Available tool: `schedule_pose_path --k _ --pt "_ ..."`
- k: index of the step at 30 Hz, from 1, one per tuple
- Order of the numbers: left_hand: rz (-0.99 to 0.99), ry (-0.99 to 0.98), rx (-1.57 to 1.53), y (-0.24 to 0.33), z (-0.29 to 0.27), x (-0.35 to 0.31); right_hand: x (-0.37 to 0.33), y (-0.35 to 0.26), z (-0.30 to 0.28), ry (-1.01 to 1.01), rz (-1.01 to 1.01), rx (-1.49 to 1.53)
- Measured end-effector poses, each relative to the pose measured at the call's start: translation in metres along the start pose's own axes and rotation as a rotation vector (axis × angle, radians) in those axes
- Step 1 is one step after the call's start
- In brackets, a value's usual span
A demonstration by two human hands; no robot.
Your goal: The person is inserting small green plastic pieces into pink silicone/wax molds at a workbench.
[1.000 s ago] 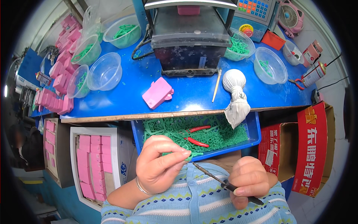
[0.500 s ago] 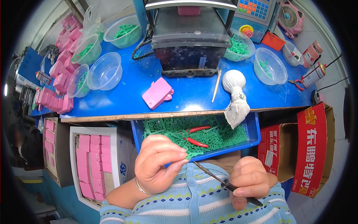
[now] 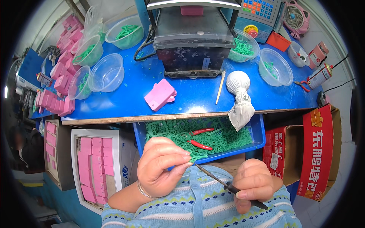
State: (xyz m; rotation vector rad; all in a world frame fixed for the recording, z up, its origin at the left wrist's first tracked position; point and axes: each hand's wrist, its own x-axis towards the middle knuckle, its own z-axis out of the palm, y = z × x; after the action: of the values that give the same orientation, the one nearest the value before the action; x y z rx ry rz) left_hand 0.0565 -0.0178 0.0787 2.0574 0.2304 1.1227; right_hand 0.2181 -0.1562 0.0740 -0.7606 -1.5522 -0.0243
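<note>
My left hand (image 3: 161,165) is closed in a pinch on a small green wax-like piece (image 3: 197,156), whose far end sticks out past the fingertips. My right hand (image 3: 253,186) grips a thin-rod tool with a black handle (image 3: 232,189). The tool's dark metal rod (image 3: 209,174) slants up to the left, its tip close to the left fingertips and the green piece. Whether the tip touches the piece, I cannot tell. Just beyond both hands, red-handled pliers (image 3: 201,145) lie on green scraps in a blue tray (image 3: 260,142).
On the blue table (image 3: 129,102) rest a pink block (image 3: 161,95), a thin stick (image 3: 220,88), a tied white cloth pouch (image 3: 239,85) and clear bowls (image 3: 107,74) with green pieces in several. A black machine (image 3: 194,49) stands behind. Boxes (image 3: 118,167) of pink blocks sit left, red cartons (image 3: 317,152) right.
The tool's tip has shifted slightly left, nearer my left fingertips. My left hand and the green piece stay practically still.
</note>
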Motion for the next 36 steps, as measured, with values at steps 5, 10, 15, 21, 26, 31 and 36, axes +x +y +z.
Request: schedule_pose_path --k 5,10,15,21,26,31,36 --pt "0.000 -0.001 -0.002 -0.0005 0.0001 -0.0005 -0.0001 -0.0002 0.0009 0.013 0.013 0.002" --pt "0.008 0.002 -0.001 -0.0015 -0.0003 -0.0009 0.0007 -0.0017 -0.0006 -0.022 0.053 -0.021" --pt "0.008 0.005 -0.003 -0.0018 0.0000 -0.0015 -0.0003 0.0010 0.0014 0.007 0.003 -0.001" --pt "0.005 0.002 -0.004 -0.0020 -0.0004 -0.0020 -0.0046 -0.0009 0.0067 0.136 -0.017 0.025" --pt "0.011 0.003 -0.003 -0.0030 -0.0004 -0.0025 -0.0050 0.0004 0.0071 0.186 0.029 0.041" --pt "0.000 -0.010 -0.012 -0.0013 -0.0016 -0.0029 -0.0008 -0.0016 0.0021 0.022 0.105 -0.003" --pt "0.017 -0.024 -0.019 -0.0021 -0.0011 -0.0028 0.0028 -0.0008 0.0010 -0.063 0.083 -0.026"
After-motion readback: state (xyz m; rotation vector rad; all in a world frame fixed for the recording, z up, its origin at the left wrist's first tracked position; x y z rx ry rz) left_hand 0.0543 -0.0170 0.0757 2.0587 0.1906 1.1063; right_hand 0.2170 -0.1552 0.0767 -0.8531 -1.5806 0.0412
